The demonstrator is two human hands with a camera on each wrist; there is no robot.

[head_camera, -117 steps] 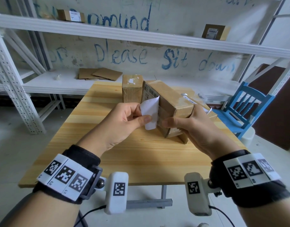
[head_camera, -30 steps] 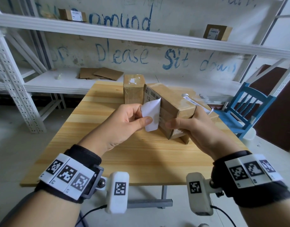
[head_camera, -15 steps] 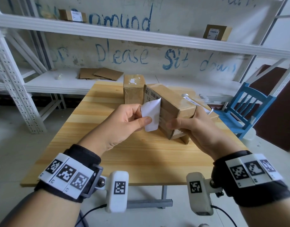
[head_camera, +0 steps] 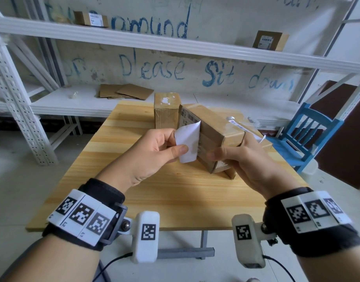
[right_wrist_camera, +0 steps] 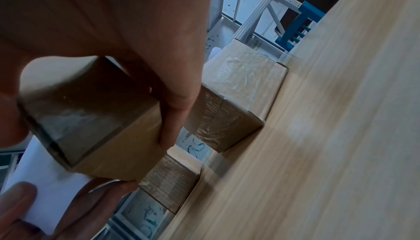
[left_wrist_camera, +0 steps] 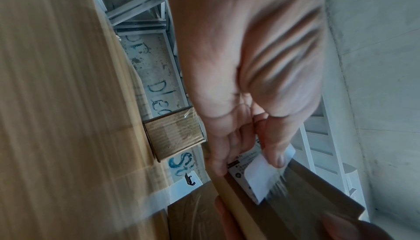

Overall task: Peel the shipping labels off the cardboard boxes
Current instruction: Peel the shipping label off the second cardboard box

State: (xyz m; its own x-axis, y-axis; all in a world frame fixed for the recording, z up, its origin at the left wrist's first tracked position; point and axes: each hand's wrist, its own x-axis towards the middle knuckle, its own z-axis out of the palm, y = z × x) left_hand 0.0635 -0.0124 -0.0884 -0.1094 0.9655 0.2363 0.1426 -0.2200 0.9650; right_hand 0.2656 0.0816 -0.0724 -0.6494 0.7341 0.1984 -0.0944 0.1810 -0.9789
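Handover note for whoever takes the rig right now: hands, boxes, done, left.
Left hand: pinches the half-peeled label.
Right hand: grips the held box, tilted above the table.
Done: the label's near end is lifted; its far end sticks to the box. The box behind shows only torn label scraps.
Left: finish this peel; two shelf boxes carry labels.

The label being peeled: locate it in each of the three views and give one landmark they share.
Head: the label is at centre, its white back showing, pinched by the left hand.
Left wrist: lower right of centre, under the thumb.
Right wrist: bottom left, a white sheet beside the held box.
Shared landmark: the upright box standing on the table behind.
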